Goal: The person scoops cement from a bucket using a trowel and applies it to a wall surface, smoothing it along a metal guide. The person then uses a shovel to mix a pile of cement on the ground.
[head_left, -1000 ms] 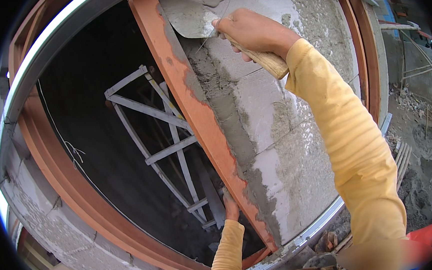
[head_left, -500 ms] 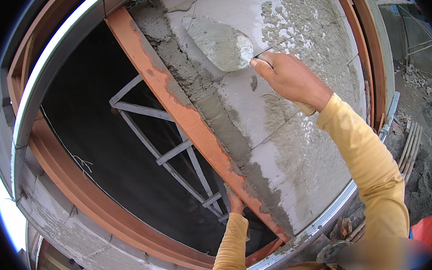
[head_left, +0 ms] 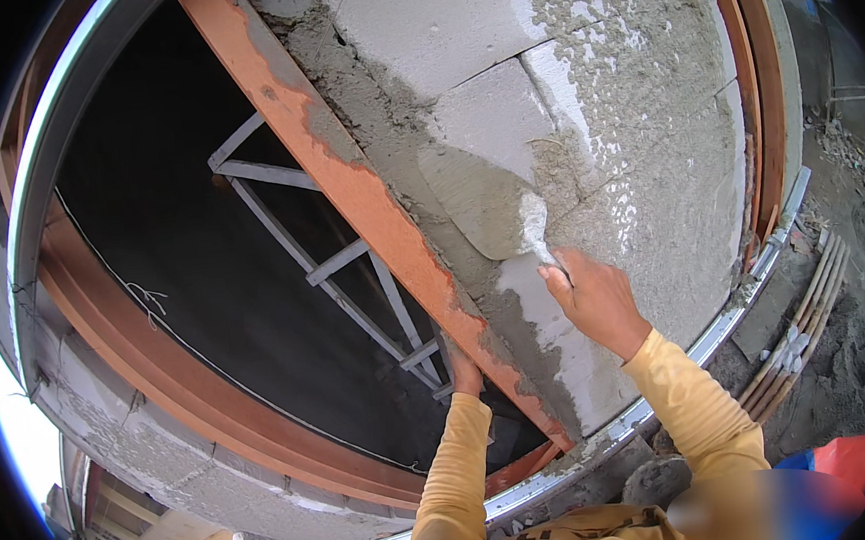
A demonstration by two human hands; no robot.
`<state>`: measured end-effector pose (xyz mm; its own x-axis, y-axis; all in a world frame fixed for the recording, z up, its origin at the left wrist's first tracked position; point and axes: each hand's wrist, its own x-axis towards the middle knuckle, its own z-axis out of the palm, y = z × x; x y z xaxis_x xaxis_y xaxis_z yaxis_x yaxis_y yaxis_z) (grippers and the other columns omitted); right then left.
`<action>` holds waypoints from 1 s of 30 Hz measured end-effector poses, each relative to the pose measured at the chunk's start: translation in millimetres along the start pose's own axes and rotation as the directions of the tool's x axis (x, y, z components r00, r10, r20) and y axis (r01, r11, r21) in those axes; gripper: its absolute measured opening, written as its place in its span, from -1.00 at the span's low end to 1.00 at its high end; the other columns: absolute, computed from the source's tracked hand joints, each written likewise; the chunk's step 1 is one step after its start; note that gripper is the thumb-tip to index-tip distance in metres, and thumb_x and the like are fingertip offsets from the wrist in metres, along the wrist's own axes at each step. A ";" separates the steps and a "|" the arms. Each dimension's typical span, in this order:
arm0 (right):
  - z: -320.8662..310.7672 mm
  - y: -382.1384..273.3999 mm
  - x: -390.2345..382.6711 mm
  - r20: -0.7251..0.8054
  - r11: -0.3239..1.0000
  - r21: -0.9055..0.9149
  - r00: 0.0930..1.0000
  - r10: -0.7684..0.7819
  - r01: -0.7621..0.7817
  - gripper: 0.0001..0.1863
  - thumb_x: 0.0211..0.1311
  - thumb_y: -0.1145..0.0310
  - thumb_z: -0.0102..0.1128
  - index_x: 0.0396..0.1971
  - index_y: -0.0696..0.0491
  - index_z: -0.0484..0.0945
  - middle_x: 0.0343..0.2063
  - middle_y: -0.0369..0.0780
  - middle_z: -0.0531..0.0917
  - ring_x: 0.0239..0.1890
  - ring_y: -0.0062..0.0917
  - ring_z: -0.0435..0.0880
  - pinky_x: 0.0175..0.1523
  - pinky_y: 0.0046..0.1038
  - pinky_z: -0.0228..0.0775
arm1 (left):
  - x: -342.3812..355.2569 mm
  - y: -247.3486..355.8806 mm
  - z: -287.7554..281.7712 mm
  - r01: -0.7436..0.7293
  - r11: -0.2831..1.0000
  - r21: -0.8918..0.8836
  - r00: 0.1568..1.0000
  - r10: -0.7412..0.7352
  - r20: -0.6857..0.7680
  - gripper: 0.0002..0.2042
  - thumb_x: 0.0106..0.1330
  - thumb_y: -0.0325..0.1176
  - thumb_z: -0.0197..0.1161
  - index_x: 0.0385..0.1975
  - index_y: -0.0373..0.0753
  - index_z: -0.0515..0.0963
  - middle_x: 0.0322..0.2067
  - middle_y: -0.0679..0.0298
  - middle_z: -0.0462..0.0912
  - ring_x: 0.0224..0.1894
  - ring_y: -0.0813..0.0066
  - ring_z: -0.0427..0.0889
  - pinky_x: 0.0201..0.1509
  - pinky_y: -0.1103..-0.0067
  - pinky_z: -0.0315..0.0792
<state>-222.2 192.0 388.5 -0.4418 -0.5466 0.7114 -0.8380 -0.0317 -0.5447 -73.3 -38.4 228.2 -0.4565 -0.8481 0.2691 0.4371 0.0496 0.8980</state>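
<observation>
Head view shows me one right hand (head_left: 600, 303), fingers curled round one broad grey metal trowel (head_left: 478, 205) at one pale block wall (head_left: 481, 31); one left hand (head_left: 467, 375) beside one orange-brown wooden post (head_left: 347, 201), its fingers' state I cannot tell.

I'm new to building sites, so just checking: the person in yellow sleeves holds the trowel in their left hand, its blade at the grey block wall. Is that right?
Not quite: the head view shows the trowel in the right hand, not the left hand. The yellow sleeves and the blade at the grey block wall are correct.
</observation>
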 end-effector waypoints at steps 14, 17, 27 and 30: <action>25.8 161.5 -281.2 0.070 0.555 0.422 0.636 0.768 -0.717 -0.66 0.31 0.23 -0.12 -0.65 0.05 0.31 -0.75 -0.45 0.24 -0.73 -0.80 0.18 -0.65 -0.66 -0.01 | -43.1 29.4 -10.2 -0.097 0.921 0.378 0.993 0.117 -0.029 -0.55 0.31 -0.17 0.00 0.06 -0.39 0.28 -0.06 -0.02 0.46 0.02 0.24 0.43 0.09 0.49 0.27; 25.7 175.1 -404.1 -0.042 0.395 0.054 0.393 0.919 -0.917 -0.53 0.21 0.08 -0.11 -0.61 0.23 0.46 -0.80 -0.31 0.34 -0.74 -0.59 0.27 -0.65 -0.46 0.05 | -101.5 33.5 -44.8 -0.033 0.899 0.436 0.999 0.017 0.040 -0.55 0.27 -0.24 0.10 0.07 -0.37 0.27 -0.02 0.01 0.43 0.03 0.27 0.45 0.07 0.46 0.31; 44.3 144.7 -595.2 -0.104 -0.157 -0.284 -0.132 0.986 -0.946 -0.41 0.06 -0.07 0.03 -0.56 0.31 0.46 -0.74 -0.08 0.48 -0.70 -0.29 0.46 -0.51 -0.20 0.32 | -303.9 80.8 -260.8 0.168 0.864 0.474 0.943 -0.001 -0.332 -0.82 0.30 -0.42 0.02 -0.27 -0.41 0.48 -0.35 0.20 0.58 -0.31 0.53 0.55 -0.15 0.59 0.41; 37.5 202.9 -628.3 -0.079 0.141 -0.558 0.222 0.972 -0.818 -0.43 0.08 -0.02 -0.05 -0.62 0.31 0.49 -0.77 -0.05 0.51 -0.66 -0.24 0.55 -0.49 -0.21 0.38 | -287.9 103.6 -309.3 0.053 0.935 0.352 0.818 0.161 -0.552 -0.83 0.34 -0.45 -0.07 -0.28 -0.39 0.46 -0.31 0.20 0.56 -0.33 0.52 0.54 -0.16 0.61 0.40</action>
<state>-102.7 497.6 -185.6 -0.9378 -0.0855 -0.3364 0.0644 0.9095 -0.4107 343.1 47.8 136.1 0.1245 -0.9770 0.1729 0.1118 0.1870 0.9760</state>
